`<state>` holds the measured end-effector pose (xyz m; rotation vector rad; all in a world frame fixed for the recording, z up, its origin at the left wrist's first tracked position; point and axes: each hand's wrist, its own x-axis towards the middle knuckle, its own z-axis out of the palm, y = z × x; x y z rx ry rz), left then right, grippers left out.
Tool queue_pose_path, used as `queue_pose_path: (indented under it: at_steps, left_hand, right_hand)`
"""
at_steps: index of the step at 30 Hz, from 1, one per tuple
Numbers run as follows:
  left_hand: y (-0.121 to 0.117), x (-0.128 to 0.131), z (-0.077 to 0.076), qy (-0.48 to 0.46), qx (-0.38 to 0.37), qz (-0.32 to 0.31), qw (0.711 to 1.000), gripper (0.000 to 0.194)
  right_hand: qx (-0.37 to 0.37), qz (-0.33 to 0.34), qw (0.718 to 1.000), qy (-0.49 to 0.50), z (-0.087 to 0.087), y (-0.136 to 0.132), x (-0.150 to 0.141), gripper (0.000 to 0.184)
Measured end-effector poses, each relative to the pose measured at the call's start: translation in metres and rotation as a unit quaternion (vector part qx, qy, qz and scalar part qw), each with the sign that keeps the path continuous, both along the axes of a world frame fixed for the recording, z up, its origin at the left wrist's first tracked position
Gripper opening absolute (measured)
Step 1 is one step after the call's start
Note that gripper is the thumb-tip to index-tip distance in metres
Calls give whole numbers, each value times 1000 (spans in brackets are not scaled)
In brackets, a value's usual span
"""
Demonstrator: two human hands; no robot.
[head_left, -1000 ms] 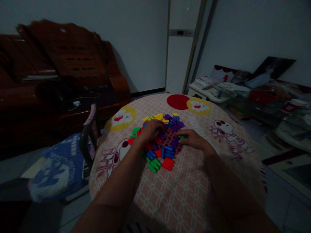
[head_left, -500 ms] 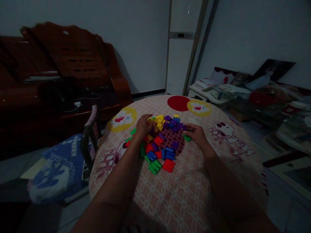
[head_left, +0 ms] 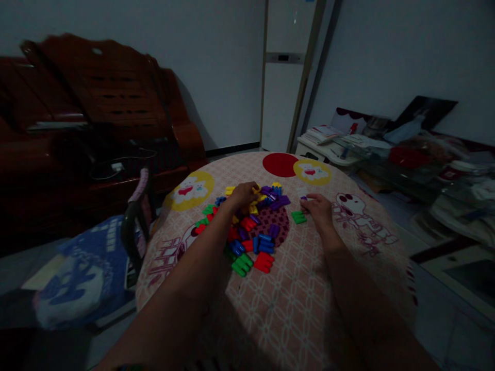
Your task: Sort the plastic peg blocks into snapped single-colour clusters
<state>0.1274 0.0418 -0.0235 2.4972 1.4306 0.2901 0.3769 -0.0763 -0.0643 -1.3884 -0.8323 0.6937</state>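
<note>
- A carved wooden bench [head_left: 112,103] stands along the wall on the left, glossy and reddish brown.
- The round tabletop [head_left: 294,288] fills the middle, covered in pink patterned cloth with printed figures, a red disc and yellow circles.
- A tall white unit [head_left: 284,103] with a small dark display rises behind the tabletop.
- On the right, a glass-topped stand [head_left: 359,152] bears papers and assorted clutter.
- A chair [head_left: 133,226] stands at the left edge of the tabletop, a blue-and-white cloth [head_left: 88,268] on its seat.
- The heap of plastic blocks [head_left: 248,223] in red, blue, green, yellow and purple spreads over the middle of the tabletop, partly across a dark red printed patch.
- The left hand [head_left: 243,197] reaches over the far side of the heap, fingers curled down at yellow pieces; whether they grip one, I cannot tell.
- The right hand [head_left: 319,208] is to the right of the heap, fingers pinched on a purple block [head_left: 303,198], mostly hidden.
- A green block [head_left: 299,217] lies just beside that hand, apart from the heap.
- A red block [head_left: 264,262] lies at the heap's near edge.
</note>
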Motion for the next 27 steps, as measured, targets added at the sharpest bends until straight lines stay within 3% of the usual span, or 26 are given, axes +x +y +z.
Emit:
queue_pose_path:
  at_steps: [3, 7, 11, 14, 22, 27]
  left_hand:
    - [-24, -1, -1, -64, -1, -64, 996, 31]
    - [-51, 2, -7, -188, 14, -124, 974, 26]
    - [-57, -3, -15, -269, 54, -71, 959, 29]
    - [-55, -11, -20, -254, 61, -24, 965, 29]
    - [-58, -13, -24, -224, 50, -47, 972, 24]
    - [-58, -12, -23, -218, 42, -40, 974, 25]
  right_hand:
    - [-19, -35, 999, -25, 2, 1, 7, 38]
    - [-41, -88, 968, -232, 4, 0, 25, 29]
    - [-49, -102, 916, -385, 0, -1, 38, 37]
    - [-45, -91, 912, -396, -6, 1, 40, 41]
    - [-12, -60, 934, -351, -17, 6, 41, 36]
    - [5, -89, 908, -409, -21, 10, 37, 37]
